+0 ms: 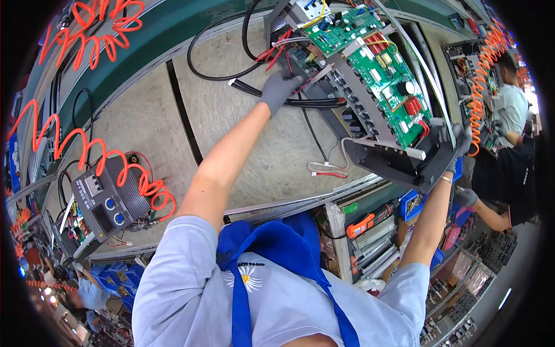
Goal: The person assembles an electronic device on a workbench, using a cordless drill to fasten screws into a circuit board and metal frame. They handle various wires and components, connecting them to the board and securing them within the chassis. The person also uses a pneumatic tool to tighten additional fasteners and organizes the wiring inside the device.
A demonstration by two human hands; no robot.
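An opened welding machine with green circuit boards (378,75) and a black metal chassis lies tilted on the bench, right of centre. My left hand (280,91), in a grey glove, is closed around black cables (317,103) at the machine's left side. Thin red wires (270,53) run close to its fingertips, which are partly hidden. At the near right corner, my gloved right hand (457,140) grips the edge of the black end panel (404,165). Its thumb side shows; the other fingers are mostly hidden behind the panel.
A finished-looking welding machine (110,199) stands at the left under a coiled orange air hose (124,168). Another orange coil (483,75) hangs at the right, near a co-worker (511,110). Below the bench edge are an orange tool (360,225) and blue parts bins (411,205).
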